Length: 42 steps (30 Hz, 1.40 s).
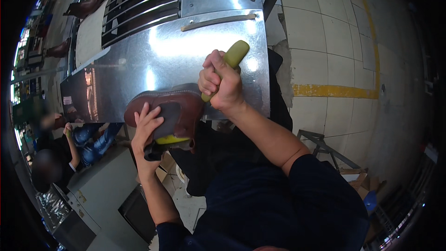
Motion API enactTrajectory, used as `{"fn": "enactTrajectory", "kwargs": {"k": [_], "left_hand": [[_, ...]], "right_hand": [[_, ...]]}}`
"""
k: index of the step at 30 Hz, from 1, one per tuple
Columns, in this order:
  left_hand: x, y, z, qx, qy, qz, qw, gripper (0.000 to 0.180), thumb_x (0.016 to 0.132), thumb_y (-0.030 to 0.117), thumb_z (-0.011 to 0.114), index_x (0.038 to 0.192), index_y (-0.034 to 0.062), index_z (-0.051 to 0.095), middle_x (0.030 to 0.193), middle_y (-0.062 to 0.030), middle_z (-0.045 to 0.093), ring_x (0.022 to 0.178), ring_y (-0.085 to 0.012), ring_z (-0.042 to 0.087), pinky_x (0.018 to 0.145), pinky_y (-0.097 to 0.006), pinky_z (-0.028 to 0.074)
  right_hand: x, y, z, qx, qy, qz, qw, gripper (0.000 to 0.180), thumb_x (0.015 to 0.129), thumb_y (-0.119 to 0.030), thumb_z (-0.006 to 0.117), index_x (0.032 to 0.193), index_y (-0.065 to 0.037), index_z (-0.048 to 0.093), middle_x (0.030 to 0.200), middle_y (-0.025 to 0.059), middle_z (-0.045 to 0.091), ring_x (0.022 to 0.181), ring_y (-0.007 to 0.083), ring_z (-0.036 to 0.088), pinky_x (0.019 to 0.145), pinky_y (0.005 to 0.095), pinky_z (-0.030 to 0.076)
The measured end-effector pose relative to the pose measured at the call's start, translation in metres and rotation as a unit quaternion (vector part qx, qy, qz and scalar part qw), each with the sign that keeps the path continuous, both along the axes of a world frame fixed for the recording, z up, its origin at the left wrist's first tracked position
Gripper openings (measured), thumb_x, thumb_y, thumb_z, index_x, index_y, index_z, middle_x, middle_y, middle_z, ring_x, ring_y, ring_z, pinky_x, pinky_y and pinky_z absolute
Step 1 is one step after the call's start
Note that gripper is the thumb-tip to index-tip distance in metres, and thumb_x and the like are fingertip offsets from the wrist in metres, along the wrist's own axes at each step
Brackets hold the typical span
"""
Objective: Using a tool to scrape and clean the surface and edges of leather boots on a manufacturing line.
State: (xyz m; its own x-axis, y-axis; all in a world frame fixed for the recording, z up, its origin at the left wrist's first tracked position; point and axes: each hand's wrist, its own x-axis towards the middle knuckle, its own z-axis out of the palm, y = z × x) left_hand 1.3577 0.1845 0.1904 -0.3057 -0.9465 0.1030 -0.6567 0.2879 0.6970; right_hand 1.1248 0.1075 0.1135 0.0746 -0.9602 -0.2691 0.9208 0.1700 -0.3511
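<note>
A dark shirt (278, 200) fills the foreground as the left hand (147, 128), fingers spread, grips a brown boot (188, 107) overhanging the metal bench (125, 72), seemingly to steady it; the right hand (223, 83) clenches an olive-green tool (238, 52) just beside.

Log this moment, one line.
left hand: spread on brown boot | right hand: gripping olive-green tool, lower end near boot, contact unclear | boot: at metal table edge, yellow showing at opening

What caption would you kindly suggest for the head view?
Left hand on a brown boot, right hand gripping a green tool, at a metal bench.
</note>
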Motion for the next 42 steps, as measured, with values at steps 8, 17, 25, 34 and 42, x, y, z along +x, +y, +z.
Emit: {"fn": "enactTrajectory", "kwargs": {"k": [8,17,25,34,42], "left_hand": [[-0.006,-0.002,0.003,0.021,0.018,0.019,0.999,0.04,0.078,0.004,0.078,0.118,0.0072,0.069,0.134,-0.0119,0.068,0.144,-0.0385,0.047,0.125,-0.056,0.014],[0.002,0.022,-0.008,-0.036,-0.002,0.011,0.999,0.038,0.079,0.007,0.077,0.116,0.0081,0.07,0.134,-0.0122,0.067,0.144,-0.042,0.046,0.124,-0.061,0.011],[0.012,0.041,-0.023,-0.084,0.018,0.003,0.996,0.038,0.083,0.003,0.069,0.119,0.0135,0.072,0.137,-0.0075,0.065,0.146,-0.04,0.042,0.123,-0.066,0.006],[0.024,0.056,-0.035,-0.094,0.046,-0.028,0.994,0.045,0.08,0.013,0.08,0.124,0.0188,0.07,0.139,-0.0016,0.063,0.148,-0.0322,0.04,0.123,-0.066,0.003],[0.026,0.062,-0.044,-0.134,0.094,-0.021,0.986,0.042,0.083,0.016,0.077,0.124,0.0187,0.069,0.141,-0.0021,0.06,0.148,-0.0307,0.041,0.121,-0.07,0.008]], "right_hand": [[-0.008,-0.013,-0.006,-0.006,0.024,0.095,0.995,0.036,0.102,-0.04,0.061,0.084,-0.009,0.055,0.056,-0.0046,0.033,0.044,0.0084,0.033,0.044,0.0265,0.031],[-0.002,0.005,0.006,-0.045,0.035,0.051,0.997,0.037,0.102,-0.037,0.064,0.083,-0.006,0.055,0.054,-0.0035,0.035,0.043,0.0081,0.034,0.042,0.0255,0.031],[0.015,-0.012,0.036,-0.084,0.151,0.146,0.974,0.034,0.102,-0.034,0.064,0.087,-0.004,0.057,0.054,-0.0042,0.036,0.043,0.0077,0.035,0.042,0.025,0.03],[0.134,-0.039,0.068,-0.164,0.351,0.352,0.852,0.03,0.098,-0.03,0.07,0.087,-0.006,0.058,0.053,-0.005,0.036,0.041,0.0065,0.033,0.041,0.0241,0.025],[0.256,-0.038,0.075,-0.232,0.376,0.371,0.817,0.031,0.095,-0.031,0.074,0.086,-0.006,0.058,0.052,-0.0065,0.038,0.04,0.0048,0.03,0.039,0.0238,0.022]]}}
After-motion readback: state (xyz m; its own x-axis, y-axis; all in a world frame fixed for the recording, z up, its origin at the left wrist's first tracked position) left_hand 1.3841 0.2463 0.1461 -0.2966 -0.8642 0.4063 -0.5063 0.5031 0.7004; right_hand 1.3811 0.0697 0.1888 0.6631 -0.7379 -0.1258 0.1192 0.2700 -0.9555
